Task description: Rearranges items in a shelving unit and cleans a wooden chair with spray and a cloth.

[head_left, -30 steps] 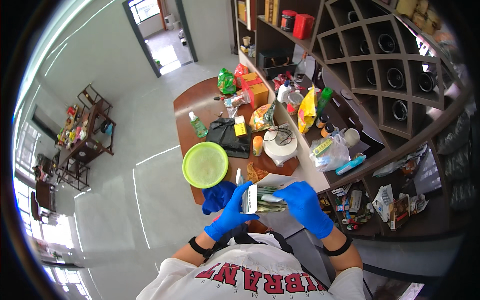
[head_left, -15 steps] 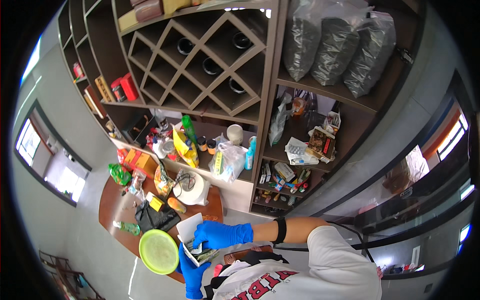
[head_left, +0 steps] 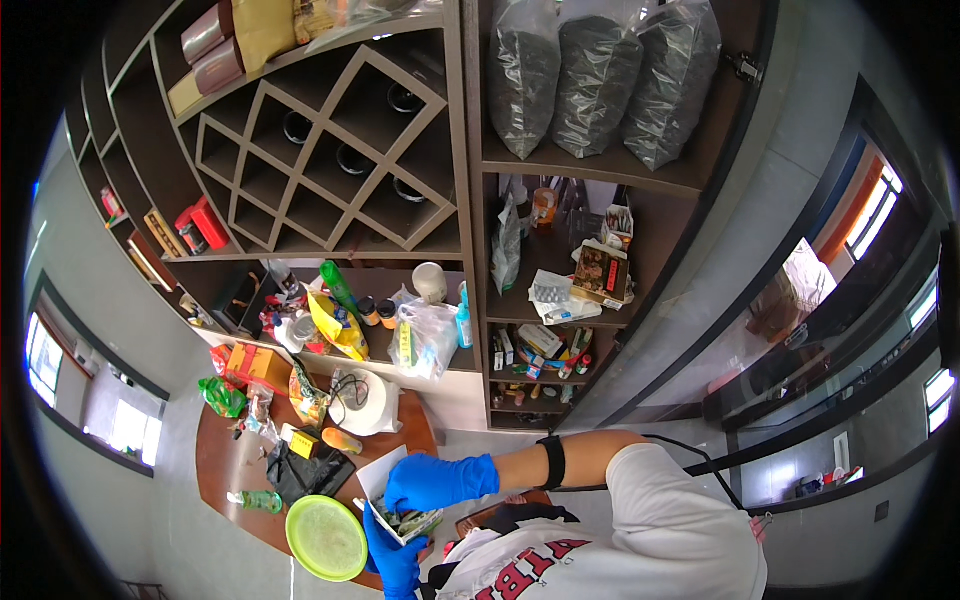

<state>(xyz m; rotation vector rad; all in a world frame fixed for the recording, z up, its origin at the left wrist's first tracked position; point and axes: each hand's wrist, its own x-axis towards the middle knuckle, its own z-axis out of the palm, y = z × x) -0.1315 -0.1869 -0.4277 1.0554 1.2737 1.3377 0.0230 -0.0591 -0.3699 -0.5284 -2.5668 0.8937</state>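
Both of my hands wear blue gloves. My left hand (head_left: 393, 560) is wrapped around the lower side of a small white box (head_left: 382, 471) whose flap stands up. Reaching into the box's mouth, my right hand (head_left: 440, 482) has its fingers bent and closed; what they pinch, if anything, is hidden. Small dark and greenish flat pieces (head_left: 415, 522) lie in the box under the right hand, too small to make out. Just left of the box is a round, shallow, lime-green container or lid (head_left: 327, 538).
The brown table (head_left: 222, 470) carries a black plastic bag (head_left: 305, 472), a green bottle (head_left: 258, 501), a white round appliance with a cord (head_left: 368, 405) and an orange box (head_left: 258, 368). Beyond stands a dark shelf unit (head_left: 470, 230) with a wine rack, bottles, bags and small boxes.
The view has shifted, so the shelves sit further left and the table lower. My right hand stays at the box's mouth, and the left still holds the box.
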